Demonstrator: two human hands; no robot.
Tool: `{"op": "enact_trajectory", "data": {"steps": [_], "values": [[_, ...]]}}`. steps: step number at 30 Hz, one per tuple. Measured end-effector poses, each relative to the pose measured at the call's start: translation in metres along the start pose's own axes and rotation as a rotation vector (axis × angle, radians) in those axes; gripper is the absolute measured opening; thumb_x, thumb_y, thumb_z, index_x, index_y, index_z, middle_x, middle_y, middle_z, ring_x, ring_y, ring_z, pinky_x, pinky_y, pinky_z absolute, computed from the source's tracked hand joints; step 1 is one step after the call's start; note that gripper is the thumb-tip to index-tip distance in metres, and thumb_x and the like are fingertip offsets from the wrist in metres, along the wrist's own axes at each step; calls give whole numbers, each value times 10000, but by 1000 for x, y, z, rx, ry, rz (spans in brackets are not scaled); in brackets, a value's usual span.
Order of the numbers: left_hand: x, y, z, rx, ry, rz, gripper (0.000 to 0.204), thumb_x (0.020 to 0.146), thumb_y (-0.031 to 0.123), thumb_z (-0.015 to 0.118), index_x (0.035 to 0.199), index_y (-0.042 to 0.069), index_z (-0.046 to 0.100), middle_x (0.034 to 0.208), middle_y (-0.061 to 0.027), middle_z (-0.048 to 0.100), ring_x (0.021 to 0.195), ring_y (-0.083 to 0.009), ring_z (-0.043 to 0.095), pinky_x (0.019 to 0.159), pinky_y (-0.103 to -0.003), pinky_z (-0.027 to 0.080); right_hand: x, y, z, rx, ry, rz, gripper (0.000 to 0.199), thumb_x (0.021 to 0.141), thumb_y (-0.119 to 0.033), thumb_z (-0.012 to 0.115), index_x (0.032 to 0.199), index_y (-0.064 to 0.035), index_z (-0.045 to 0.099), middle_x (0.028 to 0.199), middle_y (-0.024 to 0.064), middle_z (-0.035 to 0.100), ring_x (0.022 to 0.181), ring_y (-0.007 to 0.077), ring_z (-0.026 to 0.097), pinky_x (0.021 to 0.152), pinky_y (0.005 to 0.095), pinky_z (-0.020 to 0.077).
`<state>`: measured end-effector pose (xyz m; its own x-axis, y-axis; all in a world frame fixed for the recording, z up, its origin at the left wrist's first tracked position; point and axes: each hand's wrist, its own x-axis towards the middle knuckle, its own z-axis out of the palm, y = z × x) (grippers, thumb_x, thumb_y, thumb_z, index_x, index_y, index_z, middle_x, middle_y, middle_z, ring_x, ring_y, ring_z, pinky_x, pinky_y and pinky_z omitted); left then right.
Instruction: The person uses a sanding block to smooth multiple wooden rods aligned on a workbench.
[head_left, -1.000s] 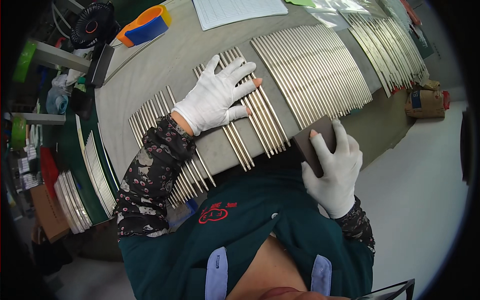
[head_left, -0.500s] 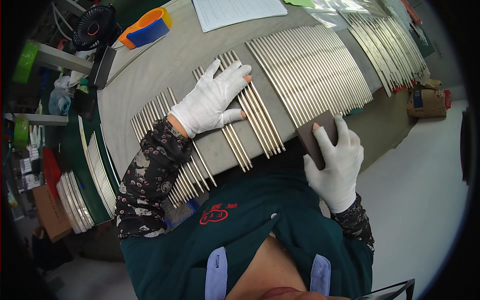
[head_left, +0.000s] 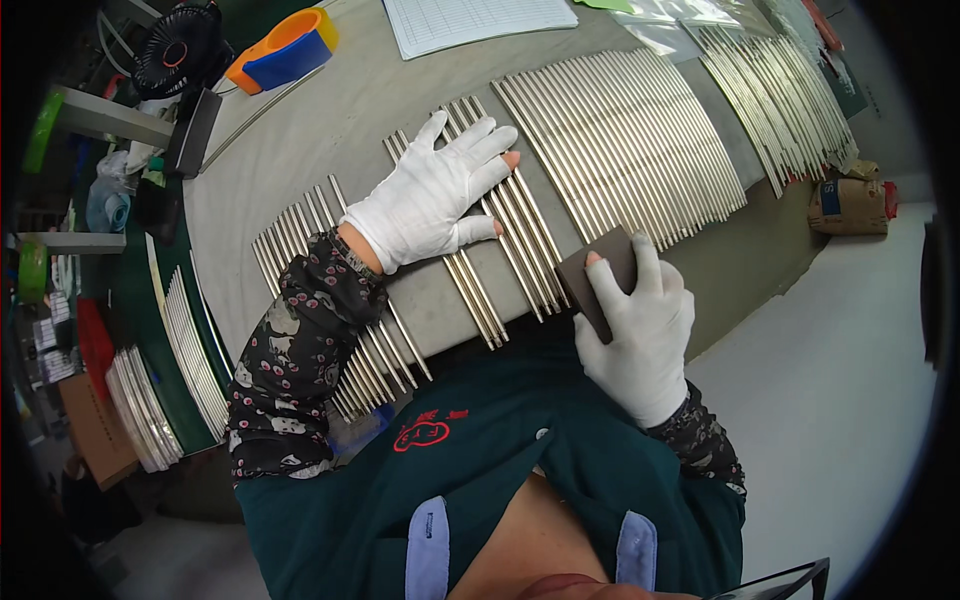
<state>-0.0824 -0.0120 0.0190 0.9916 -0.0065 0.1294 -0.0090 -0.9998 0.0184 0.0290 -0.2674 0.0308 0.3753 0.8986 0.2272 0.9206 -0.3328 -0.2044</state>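
Observation:
My left hand (head_left: 430, 200), in a white glove with bare fingertips showing, lies spread over slim metal rods. Under its fingers runs a narrow bundle of rods (head_left: 530, 255), and a smaller bundle (head_left: 474, 300) passes beneath the palm. More rods (head_left: 290, 240) lie by my left forearm, which covers their middle. My right hand (head_left: 645, 340), gloved too, grips a dark grey-brown rectangular block (head_left: 603, 266), which looks like a sanding block. The block is at the near right end of the narrow bundle, next to a wide, even row of rods (head_left: 620, 140).
Another rod pile (head_left: 775, 105) lies at the far right. At the back are a paper sheet (head_left: 470, 22) and an orange-and-blue tape roll (head_left: 285, 55). A black fan (head_left: 175, 52) stands back left. Plastic-wrapped rods (head_left: 145, 410) sit lower left.
My right hand has moved left with the block, from the wide row's near corner to the end of the narrow bundle. My left hand has shifted slightly right.

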Motion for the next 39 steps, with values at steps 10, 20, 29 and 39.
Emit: {"op": "enact_trajectory", "data": {"steps": [10, 20, 29, 39], "values": [[2, -2, 0, -30, -60, 3, 772, 878, 555, 542, 1434, 44, 383, 1497, -195, 374, 1406, -372, 325, 1146, -593, 194, -5, 2, -1, -34, -46, -36, 650, 626, -178, 768, 1251, -133, 592, 1355, 270, 447, 1097, 372, 518, 836, 451, 425], [5, -2, 6, 19, 61, 18, 682, 864, 495, 617, 1349, 32, 491, 1452, -145, 444, 1381, -307, 381, 1124, -558, 270, -19, 9, -9, -43, -28, -60, 613, 607, -207, 791, 1191, -159, 613, 1351, 278, 451, 1082, 361, 527, 801, 432, 422], [10, 1, 1, 44, -38, 89, 709, 918, 561, 471, 1447, 96, 388, 1505, -163, 374, 1400, -371, 332, 1137, -600, 197, -30, 18, -16, 79, 63, -23, 668, 575, -165, 797, 1214, -174, 603, 1387, 244, 441, 1129, 347, 492, 868, 427, 385], [-16, 1, -5, 0, -98, 44, 706, 929, 599, 426, 1469, 147, 375, 1518, -146, 363, 1413, -365, 314, 1133, -604, 211, -26, 18, -3, 116, 60, -44, 670, 583, -170, 802, 1219, -179, 591, 1369, 235, 447, 1118, 343, 497, 837, 429, 398]]}}
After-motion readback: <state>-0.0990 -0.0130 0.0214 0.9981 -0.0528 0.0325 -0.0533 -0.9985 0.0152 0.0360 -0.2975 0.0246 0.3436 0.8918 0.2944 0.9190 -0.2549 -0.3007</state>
